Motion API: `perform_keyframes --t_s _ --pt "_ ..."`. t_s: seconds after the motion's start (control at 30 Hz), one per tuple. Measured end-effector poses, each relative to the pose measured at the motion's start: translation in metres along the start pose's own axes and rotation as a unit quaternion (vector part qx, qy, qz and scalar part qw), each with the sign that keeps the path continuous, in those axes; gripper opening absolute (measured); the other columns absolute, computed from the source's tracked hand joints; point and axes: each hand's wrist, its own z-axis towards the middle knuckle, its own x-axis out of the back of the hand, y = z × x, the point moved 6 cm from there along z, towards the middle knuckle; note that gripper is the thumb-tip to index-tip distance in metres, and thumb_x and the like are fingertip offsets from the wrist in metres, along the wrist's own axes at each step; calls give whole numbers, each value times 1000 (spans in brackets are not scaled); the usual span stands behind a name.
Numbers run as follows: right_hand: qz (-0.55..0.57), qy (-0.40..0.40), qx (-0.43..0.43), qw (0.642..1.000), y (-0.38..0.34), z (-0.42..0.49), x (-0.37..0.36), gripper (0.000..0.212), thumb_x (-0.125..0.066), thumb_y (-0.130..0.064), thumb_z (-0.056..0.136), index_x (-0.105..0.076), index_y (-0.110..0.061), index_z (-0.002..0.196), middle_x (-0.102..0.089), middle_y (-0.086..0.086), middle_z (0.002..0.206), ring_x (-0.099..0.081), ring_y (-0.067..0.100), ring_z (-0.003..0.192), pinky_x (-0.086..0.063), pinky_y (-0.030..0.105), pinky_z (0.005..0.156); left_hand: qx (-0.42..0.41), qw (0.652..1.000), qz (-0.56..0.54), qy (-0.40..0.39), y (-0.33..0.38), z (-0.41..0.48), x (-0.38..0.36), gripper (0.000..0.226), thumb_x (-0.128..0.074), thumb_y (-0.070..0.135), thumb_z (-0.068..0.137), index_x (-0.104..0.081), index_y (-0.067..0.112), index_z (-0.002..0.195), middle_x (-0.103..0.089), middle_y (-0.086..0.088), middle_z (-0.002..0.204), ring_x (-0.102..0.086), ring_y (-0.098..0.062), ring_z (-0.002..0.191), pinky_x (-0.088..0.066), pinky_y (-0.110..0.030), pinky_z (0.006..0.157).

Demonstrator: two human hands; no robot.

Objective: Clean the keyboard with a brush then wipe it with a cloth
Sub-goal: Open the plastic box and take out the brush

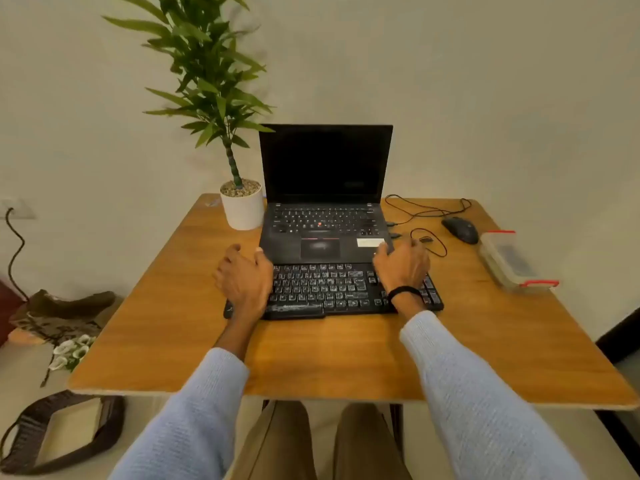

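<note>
A black keyboard (325,289) with dusty keys lies across the middle of the wooden table (346,355), right in front of an open laptop (323,202). My left hand (244,280) covers the keyboard's left end, thumb on its far edge. Over the right end sits my right hand (401,266), fingers curled at the far edge near the laptop's corner. Both hands grip the keyboard. No brush or cloth is in view.
A potted plant (242,209) stands left of the laptop. A black mouse (460,229) with loose cables (427,211) lies at the back right. A clear plastic box with red clips (509,259) sits near the right edge. Bags and flowers lie on the floor at left.
</note>
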Motion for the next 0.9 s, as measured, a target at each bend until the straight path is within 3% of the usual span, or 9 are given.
perform_keyframes --t_s 0.1,0.17,0.37,0.9 --pt "-32 -16 -113 993 38 -19 -8 61 -52 -49 90 -45 -10 137 -42 28 141 -36 42 133 -25 55 114 41 999 29 -8 -25 -17 3 71 -54 53 95 -41 8 148 -51 -25 143 -45 -42 130 -36 -53 108" --pt "-34 -32 -133 990 53 -32 -8 66 -52 -49 92 -39 -8 142 -37 29 146 -31 43 137 -19 54 117 29 999 24 -24 -36 -26 1 76 -53 56 96 -36 7 152 -48 -25 147 -44 -42 134 -35 -54 112" --pt "-13 -31 -127 991 58 -41 9 64 -50 -50 93 -42 -7 140 -49 22 137 -45 40 126 -34 52 108 8 999 -6 -38 -41 -39 7 84 -52 62 95 -29 7 156 -49 -24 148 -45 -43 135 -35 -55 113" --pt "-2 1 -123 992 78 -115 52 66 -52 -48 93 -39 -6 142 -50 23 136 -44 41 124 -36 51 103 -25 999 -14 -26 -61 -81 45 86 -53 66 93 -32 10 154 -58 -20 140 -51 -40 129 -38 -52 111"
